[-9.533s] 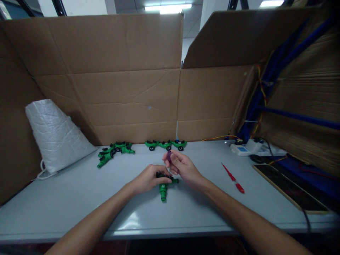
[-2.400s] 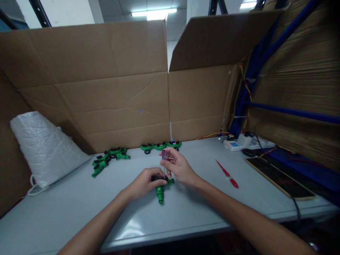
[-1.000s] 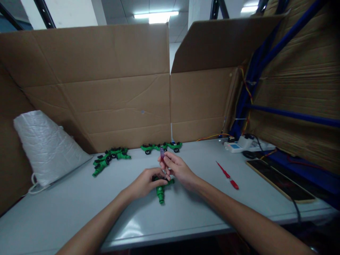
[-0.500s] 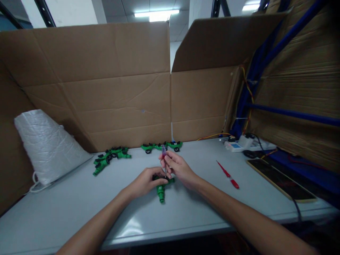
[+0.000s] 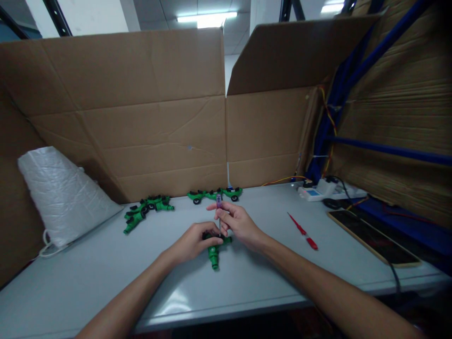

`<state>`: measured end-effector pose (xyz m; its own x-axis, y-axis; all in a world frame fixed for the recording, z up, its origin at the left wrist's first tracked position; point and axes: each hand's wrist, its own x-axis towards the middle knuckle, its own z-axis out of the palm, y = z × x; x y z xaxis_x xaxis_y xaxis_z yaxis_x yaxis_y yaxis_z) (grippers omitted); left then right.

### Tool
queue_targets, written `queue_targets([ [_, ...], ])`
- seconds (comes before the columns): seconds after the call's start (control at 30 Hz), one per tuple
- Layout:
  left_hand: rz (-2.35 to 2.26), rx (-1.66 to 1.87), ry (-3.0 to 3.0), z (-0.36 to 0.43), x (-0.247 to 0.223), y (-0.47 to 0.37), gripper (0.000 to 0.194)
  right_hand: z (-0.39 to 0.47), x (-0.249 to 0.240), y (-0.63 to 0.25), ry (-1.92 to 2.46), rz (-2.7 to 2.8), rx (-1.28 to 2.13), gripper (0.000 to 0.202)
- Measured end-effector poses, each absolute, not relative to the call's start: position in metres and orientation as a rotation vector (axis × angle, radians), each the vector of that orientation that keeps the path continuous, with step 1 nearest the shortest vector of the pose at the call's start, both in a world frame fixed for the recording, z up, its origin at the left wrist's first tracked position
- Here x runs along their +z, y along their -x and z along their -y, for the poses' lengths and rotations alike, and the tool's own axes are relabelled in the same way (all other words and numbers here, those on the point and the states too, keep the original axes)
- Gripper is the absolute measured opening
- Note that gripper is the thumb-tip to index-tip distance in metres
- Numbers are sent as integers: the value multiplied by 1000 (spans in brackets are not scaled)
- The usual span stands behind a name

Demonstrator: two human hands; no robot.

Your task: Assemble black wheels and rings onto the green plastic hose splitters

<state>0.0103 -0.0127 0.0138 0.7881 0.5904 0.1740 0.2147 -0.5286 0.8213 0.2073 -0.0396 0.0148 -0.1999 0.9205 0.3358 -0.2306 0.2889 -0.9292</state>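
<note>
On the table in front of me lies a green toy vehicle (image 5: 213,258) with dark parts on it. My left hand (image 5: 197,241) is closed around its far portion and covers part of it. Above it, my right hand (image 5: 238,223) pinches a screwdriver (image 5: 219,202) with a purplish clear handle. The screwdriver stands upright, its thin shaft running down to the dark part of the toy beside my left fingers. Exactly where the tip sits is hidden.
Several green toy vehicles (image 5: 134,220) lie back left, and more (image 5: 197,196) stand by the cardboard wall (image 5: 169,127). A red screwdriver (image 5: 302,231) lies to the right, near a dark flat panel (image 5: 374,238) and a power strip (image 5: 312,194). A white wrapped bundle (image 5: 63,193) leans at left.
The fingers of my right hand have shifted on the screwdriver handle, with one finger stretched out further left. My left hand and the toy stay in place.
</note>
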Motion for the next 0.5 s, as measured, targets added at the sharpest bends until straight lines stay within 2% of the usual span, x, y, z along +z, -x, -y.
queue_targets([
  [0.23, -605, 551, -2132, 12, 13, -10, 33, 33, 12, -205, 593, 1278, 1248, 42],
  [0.5, -611, 562, -2099, 11, 12, -11, 29, 38, 16, -205, 641, 1297, 1283, 42],
])
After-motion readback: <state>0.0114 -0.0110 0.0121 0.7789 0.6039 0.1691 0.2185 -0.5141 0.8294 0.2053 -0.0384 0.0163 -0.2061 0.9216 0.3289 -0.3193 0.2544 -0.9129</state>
